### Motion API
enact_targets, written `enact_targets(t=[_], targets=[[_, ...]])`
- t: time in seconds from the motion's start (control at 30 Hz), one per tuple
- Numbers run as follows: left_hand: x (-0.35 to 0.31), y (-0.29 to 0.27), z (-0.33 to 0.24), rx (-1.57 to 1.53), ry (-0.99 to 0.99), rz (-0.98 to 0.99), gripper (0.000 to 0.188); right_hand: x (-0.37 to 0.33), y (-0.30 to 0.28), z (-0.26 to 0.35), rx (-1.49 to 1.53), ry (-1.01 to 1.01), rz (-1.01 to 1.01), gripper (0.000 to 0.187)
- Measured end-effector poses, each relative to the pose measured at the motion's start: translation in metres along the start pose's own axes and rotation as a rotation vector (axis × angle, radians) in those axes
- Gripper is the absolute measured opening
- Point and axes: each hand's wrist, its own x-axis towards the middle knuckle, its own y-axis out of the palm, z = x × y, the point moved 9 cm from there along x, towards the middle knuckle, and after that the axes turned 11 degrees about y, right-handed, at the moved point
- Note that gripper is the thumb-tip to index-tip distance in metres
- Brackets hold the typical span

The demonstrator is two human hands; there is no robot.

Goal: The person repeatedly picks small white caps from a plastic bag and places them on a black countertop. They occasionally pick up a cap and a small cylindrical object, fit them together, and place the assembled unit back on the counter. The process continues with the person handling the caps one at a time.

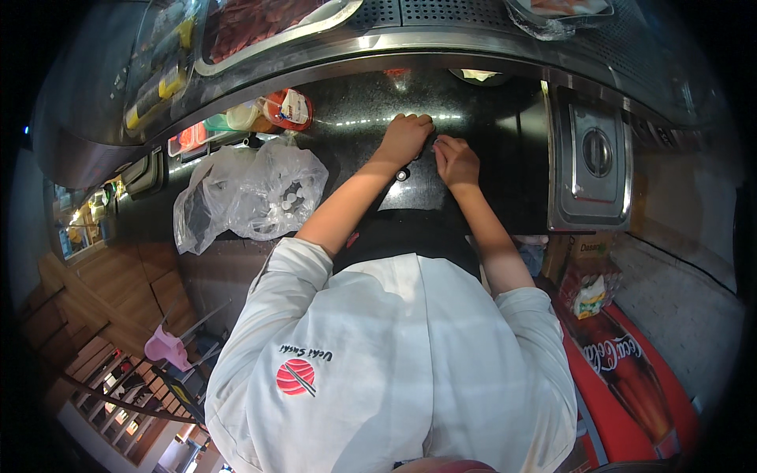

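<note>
My left hand (406, 135) lies knuckles-up on the black counter (489, 150) with its fingers curled under. My right hand (456, 162) is right beside it, fingers bent and pinched toward the left hand. Between the two hands sits a small dark thing (432, 145) that both touch; it is too small to tell what it is. A small round pale-ended piece (402, 175) lies just under my left wrist. My white shirt and black apron fill the lower middle of the view.
A crumpled clear plastic bag (252, 193) lies left on the counter, with lidded tubs and a red packet (288, 109) behind it. A steel lid with a round knob (597, 154) is set in the counter at right. Trays stand on the perforated steel shelf (441, 12) above. A red cooler (631, 378) is at lower right.
</note>
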Motion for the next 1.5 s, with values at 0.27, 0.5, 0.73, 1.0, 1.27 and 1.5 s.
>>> enact_targets(t=[0.27, 0.5, 0.73, 1.0, 1.27, 1.5], targets=[[-0.001, 0.016, 0.004, 0.085, 0.030, 0.101, 0.019, -0.004, 0.001, -0.001, -0.020, 0.000, -0.036, 0.009], [-0.005, 0.029, -0.002, 0.208, 0.052, 0.083, 0.018, -0.006, 0.003, -0.013, 0.063, 0.061, -0.051, 0.010], [0.001, 0.035, 0.000, 0.247, -0.062, 0.295, 0.017, 0.000, 0.012, -0.028, 0.224, 0.101, -0.032, 0.014], [-0.038, -0.065, -0.042, -0.083, -0.153, -0.133, 0.026, -0.010, 0.024, -0.024, -0.014, 0.052, 0.146, 0.031], [-0.211, -0.163, -0.020, -0.306, -0.367, -0.453, 0.017, -0.012, 0.017, -0.006, -0.049, -0.115, 0.020, 0.017], [-0.364, -0.147, 0.070, -0.087, -0.917, -0.190, 0.014, -0.006, 0.013, 0.012, -0.102, -0.073, 0.003, 0.017]])
